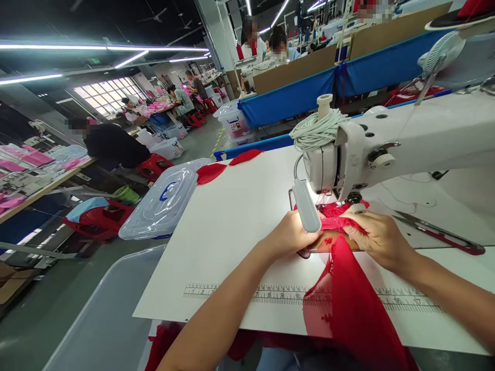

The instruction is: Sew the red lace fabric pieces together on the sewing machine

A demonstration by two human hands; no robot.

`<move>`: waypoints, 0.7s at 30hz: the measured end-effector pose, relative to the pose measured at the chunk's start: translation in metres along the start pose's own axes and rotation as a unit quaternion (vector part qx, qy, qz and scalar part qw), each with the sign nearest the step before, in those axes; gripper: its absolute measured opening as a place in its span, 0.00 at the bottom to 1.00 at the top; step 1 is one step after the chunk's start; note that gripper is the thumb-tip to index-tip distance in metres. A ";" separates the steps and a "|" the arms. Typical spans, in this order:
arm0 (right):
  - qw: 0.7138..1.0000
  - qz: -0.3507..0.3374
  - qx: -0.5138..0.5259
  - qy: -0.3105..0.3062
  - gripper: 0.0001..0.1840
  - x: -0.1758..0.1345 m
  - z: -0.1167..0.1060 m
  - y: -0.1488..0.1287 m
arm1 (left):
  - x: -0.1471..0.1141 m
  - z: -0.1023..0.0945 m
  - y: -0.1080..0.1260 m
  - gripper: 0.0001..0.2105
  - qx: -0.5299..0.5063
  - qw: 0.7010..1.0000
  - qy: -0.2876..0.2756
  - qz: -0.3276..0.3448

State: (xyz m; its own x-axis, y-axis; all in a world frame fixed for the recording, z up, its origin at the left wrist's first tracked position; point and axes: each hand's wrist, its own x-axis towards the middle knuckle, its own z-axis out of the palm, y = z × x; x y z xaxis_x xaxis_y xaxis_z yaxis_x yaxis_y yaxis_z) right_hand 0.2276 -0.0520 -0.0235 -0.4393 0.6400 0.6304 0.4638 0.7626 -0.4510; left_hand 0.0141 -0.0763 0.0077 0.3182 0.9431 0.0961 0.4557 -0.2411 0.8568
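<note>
Red fabric (359,304) lies in front of me, from under the machine's head to past the near edge. The white surface (224,226) gives my widest room for moving left of my left forearm, out to its slanting left edge; a printed ruler (278,296) follows the near edge. The sewing machine (421,129) bounds the far right, leaving a tight space around the needle area. The fabric's long axis runs away from me and slightly leftward, its narrow end pointing at the machine, its broad end over the near edge. My right hand (377,239) has its fingers pinching a gathered part of it. My left hand (296,232) sits opposite, but the small lamp (307,206) covers its fingertips, so I cannot tell whether they grip.
</note>
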 end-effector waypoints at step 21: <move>0.991 -0.069 -0.088 -0.077 0.25 -0.015 -0.003 0.010 | -0.014 0.019 -0.027 0.05 0.376 0.901 0.047 0.213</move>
State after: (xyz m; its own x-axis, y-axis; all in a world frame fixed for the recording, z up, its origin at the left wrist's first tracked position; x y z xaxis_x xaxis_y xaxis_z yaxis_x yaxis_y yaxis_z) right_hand 0.2414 -0.0542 -0.0352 -0.6139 0.5472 0.5690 0.5120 0.8246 -0.2406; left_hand 0.0130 -0.0873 -0.0258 0.5410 0.7353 0.4083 0.7545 -0.6388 0.1506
